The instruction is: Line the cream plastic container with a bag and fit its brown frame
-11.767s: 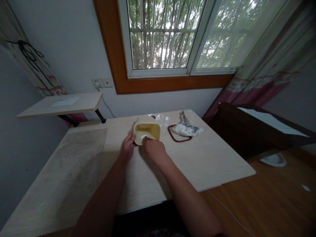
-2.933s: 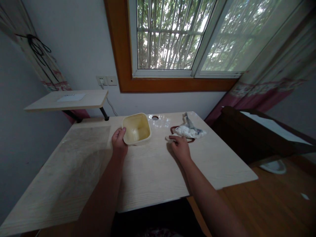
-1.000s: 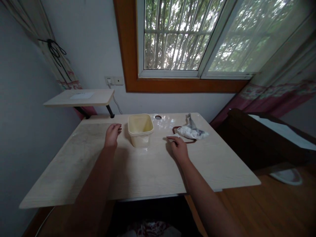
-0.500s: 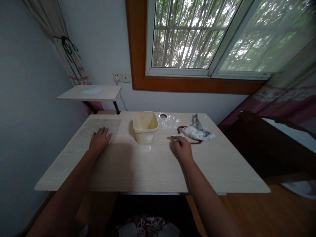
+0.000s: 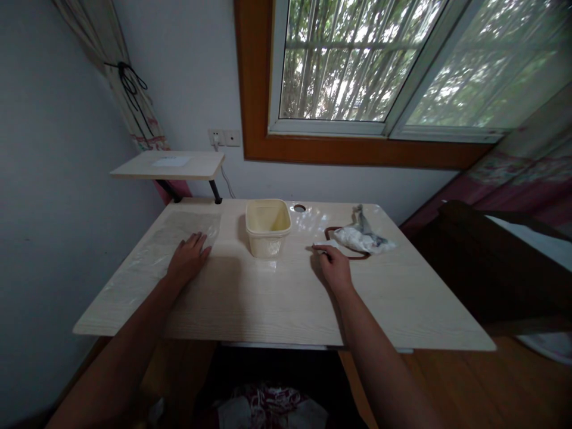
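We list one pale wood-grain table (image 5: 286,304), its far edge along a wall below a barred window (image 5: 339,65), curtains (image 5: 513,173) at both sides. At the far left corner we record a raised shelf (image 5: 179,171) on black supports, bearing a white paper (image 5: 171,161); on the wall beyond, a socket (image 5: 216,137) with plug and cord. Item: a cream plastic container (image 5: 268,241), upright near the middle of the far edge, between the two hands and touched by neither. Item: a clear sheet (image 5: 147,253) along the left edge; our left hand (image 5: 189,257) rests flat on its right side, fingers somewhat spread. Item: a small white piece (image 5: 331,242), pinched by our right hand (image 5: 334,267), right of the container. Item: a brown loop (image 5: 360,257) just beyond that hand, towards the far right corner, partly under a crumpled clear bag (image 5: 360,238) with white contents. Against one second earlier, we note the left hand, then raised beside the container, now down on the sheet; the container stands upright in both.
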`<act>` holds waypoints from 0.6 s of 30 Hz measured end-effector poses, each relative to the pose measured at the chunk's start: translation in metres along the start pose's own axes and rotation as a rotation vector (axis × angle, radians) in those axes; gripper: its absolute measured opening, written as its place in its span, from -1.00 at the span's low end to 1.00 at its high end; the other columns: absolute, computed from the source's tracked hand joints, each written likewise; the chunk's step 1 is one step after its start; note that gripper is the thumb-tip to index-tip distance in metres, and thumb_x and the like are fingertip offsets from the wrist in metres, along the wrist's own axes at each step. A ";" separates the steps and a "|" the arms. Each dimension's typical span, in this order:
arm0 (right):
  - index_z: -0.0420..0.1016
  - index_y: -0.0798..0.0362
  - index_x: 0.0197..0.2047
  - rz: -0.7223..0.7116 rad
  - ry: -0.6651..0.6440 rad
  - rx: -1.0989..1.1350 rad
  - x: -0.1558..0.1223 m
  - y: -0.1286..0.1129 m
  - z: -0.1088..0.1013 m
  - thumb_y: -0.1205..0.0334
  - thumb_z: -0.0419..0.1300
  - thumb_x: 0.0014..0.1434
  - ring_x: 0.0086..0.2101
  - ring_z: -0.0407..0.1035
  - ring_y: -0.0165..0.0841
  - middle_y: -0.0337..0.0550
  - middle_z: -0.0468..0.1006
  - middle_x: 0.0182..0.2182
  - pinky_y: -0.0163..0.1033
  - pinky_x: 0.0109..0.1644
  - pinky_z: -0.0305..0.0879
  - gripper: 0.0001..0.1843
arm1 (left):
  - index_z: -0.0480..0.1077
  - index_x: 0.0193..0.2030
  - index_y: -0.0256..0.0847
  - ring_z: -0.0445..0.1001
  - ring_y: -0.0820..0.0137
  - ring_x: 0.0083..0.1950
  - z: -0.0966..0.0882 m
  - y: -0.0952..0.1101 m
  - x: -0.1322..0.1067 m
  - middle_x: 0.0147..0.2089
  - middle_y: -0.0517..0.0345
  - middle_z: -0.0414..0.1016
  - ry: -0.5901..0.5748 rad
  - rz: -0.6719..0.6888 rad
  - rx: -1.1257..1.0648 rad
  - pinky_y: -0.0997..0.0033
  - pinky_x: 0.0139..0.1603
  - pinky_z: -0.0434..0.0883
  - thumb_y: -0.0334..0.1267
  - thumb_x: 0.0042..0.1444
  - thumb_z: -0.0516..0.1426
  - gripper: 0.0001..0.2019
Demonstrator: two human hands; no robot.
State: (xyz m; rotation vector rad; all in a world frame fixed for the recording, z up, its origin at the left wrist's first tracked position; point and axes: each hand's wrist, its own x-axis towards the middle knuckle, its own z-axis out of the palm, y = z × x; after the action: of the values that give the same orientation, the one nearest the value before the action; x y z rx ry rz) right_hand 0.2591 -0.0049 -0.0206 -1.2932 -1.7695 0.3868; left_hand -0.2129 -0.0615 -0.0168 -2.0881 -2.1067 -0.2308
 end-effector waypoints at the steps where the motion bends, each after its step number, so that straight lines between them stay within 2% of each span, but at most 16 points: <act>1: 0.65 0.01 -0.08 0.000 0.000 0.002 0.000 0.000 0.000 0.29 0.03 0.16 -0.07 0.51 -0.17 -0.06 0.67 -0.09 -0.02 0.12 0.37 -0.61 | 0.21 0.41 -0.33 0.15 0.09 0.48 0.001 0.000 0.000 0.47 -0.21 0.17 -0.004 -0.002 0.003 -0.01 0.42 0.14 -0.01 0.40 -0.15 -0.41; 5: 0.65 0.02 -0.08 0.003 -0.009 0.013 0.000 0.000 0.000 0.30 0.03 0.16 -0.07 0.52 -0.16 -0.06 0.67 -0.09 -0.02 0.11 0.38 -0.61 | 0.16 0.44 -0.30 0.08 0.09 0.51 0.004 -0.002 0.004 0.50 -0.19 0.12 -0.031 -0.041 -0.010 -0.04 0.44 0.10 0.02 0.40 -0.17 -0.39; 11: 0.65 0.00 -0.09 0.009 -0.016 0.013 -0.001 0.003 0.001 0.30 0.04 0.16 -0.06 0.52 -0.17 -0.08 0.68 -0.10 -0.04 0.11 0.38 -0.61 | 0.09 0.48 -0.28 -0.02 0.03 0.55 0.009 -0.005 0.020 0.54 -0.15 -0.01 -0.090 -0.127 -0.015 -0.20 0.46 0.02 0.10 0.38 -0.22 -0.32; 18: 0.66 -0.03 -0.11 0.021 -0.027 0.017 -0.001 0.006 0.003 0.29 0.04 0.15 -0.06 0.52 -0.18 -0.10 0.68 -0.11 -0.04 0.12 0.37 -0.62 | 0.08 0.48 -0.26 -0.06 0.02 0.56 0.014 -0.006 0.037 0.56 -0.14 -0.05 -0.090 -0.156 -0.013 -0.22 0.46 -0.01 0.13 0.38 -0.25 -0.30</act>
State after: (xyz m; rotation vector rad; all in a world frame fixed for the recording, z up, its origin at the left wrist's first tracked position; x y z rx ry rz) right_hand 0.2601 -0.0022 -0.0269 -1.3010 -1.7731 0.4319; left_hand -0.2191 -0.0226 -0.0217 -1.9772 -2.3295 -0.1740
